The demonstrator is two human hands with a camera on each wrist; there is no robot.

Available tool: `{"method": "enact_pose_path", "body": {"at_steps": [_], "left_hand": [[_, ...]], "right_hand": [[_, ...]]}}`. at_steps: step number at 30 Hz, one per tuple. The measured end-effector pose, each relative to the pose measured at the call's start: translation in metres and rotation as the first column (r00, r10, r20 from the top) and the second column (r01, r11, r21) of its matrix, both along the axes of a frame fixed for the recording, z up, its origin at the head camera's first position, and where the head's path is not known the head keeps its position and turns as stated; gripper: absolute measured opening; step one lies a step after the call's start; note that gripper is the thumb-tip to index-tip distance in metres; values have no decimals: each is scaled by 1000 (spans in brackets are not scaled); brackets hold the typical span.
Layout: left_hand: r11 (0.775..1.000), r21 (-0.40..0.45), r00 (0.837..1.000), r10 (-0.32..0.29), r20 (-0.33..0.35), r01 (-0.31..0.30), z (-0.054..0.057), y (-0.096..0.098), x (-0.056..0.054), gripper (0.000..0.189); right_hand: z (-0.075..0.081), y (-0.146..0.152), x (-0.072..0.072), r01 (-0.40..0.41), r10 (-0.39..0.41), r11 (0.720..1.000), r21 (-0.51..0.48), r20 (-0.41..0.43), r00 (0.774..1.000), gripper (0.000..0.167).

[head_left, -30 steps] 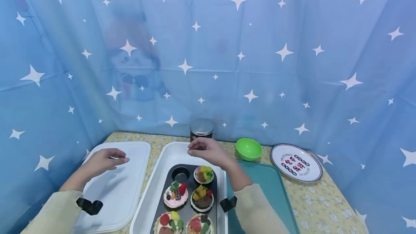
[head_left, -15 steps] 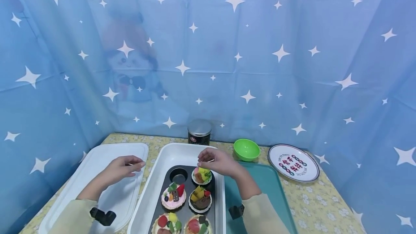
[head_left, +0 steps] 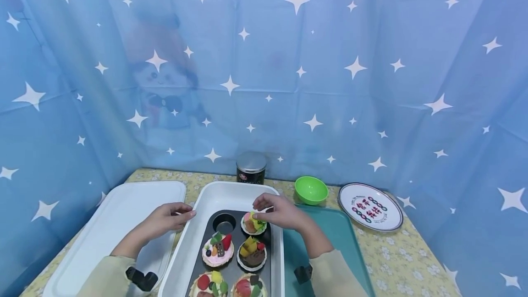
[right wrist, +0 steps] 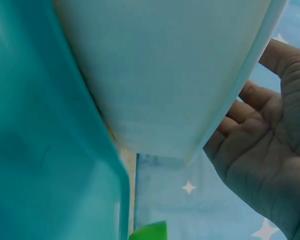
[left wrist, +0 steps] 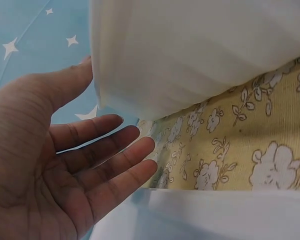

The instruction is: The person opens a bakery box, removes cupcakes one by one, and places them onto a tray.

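While we look down from the head view, our right hand [head_left: 280, 212] pinches the fruit-topped tart [head_left: 253, 222] at the far right of the dark muffin pan [head_left: 237, 267], which sits in the white tub [head_left: 231, 192]. Our left hand [head_left: 167, 218] hovers with relaxed fingers over the tub's left rim, just beside the white tray [head_left: 123, 205]. From the left wrist, we see an open palm [left wrist: 50, 170] near the tub wall, above the flowered bench [left wrist: 250, 150]. From the right wrist, our fingers [right wrist: 250, 100] curl over the tub's rim beside the teal tray [right wrist: 35, 165].
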State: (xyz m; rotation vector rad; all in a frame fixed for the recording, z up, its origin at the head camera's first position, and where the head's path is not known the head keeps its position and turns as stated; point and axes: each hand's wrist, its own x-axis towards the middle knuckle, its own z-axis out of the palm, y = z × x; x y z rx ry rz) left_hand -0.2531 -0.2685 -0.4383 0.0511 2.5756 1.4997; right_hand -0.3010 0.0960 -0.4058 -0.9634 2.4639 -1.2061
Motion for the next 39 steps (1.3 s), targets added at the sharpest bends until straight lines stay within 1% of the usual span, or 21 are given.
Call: {"method": "enact_pose_path", "body": {"at_steps": [3, 6, 10, 13, 15, 18, 20, 23, 26, 31, 35, 39], "left_hand": [[1000, 15, 1000, -17, -2, 17, 0, 0, -1, 55], [999, 19, 999, -39, 8, 39, -2, 2, -2, 61], [998, -28, 998, -59, 16, 60, -5, 7, -2, 74], [996, -48, 998, -69, 12, 69, -7, 10, -1, 82], [997, -26, 997, -71, 15, 72, -8, 11, -1, 83], [996, 31, 996, -84, 19, 84, -11, 12, 0, 80], [993, 76, 995, -91, 27, 89, -13, 11, -1, 79], [988, 117, 994, -102, 36, 97, -18, 9, -1, 80], [976, 174, 990, -137, 42, 128, -22, 7, 0, 81], [937, 278, 973, -230, 35, 211, -24, 5, 0, 82], [924, 303, 967, -254, 26, 235, -25, 3, 0, 85], [907, 331, 961, -275, -3, 261, -27, 1, 0, 87]], "right_hand": [[-1, 1, 0, -3, 3, 1000, -4, 5, 1000, 30], [-4, 1, 0, -10, 10, 1000, 25, 7, 1000, 38], [-9, -1, 0, -29, 30, 994, 102, -14, 999, 54], [-10, -3, 1, -32, 37, 989, 146, -33, 999, 61], [-11, -3, 2, -29, 37, 985, 170, -43, 998, 62], [-12, -5, 3, -25, 35, 981, 190, -52, 998, 62], [-13, -5, 4, -18, 31, 980, 197, -61, 998, 62], [-13, -4, 6, -4, 20, 979, 202, -77, 997, 63], [-15, -4, 7, -1, 22, 979, 205, -98, 995, 64], [-17, -4, 9, -10, 35, 980, 201, -124, 992, 61], [-16, -2, 9, -16, 45, 978, 207, -136, 990, 59], [-12, -2, 10, -6, 51, 965, 261, -167, 985, 58]]}}
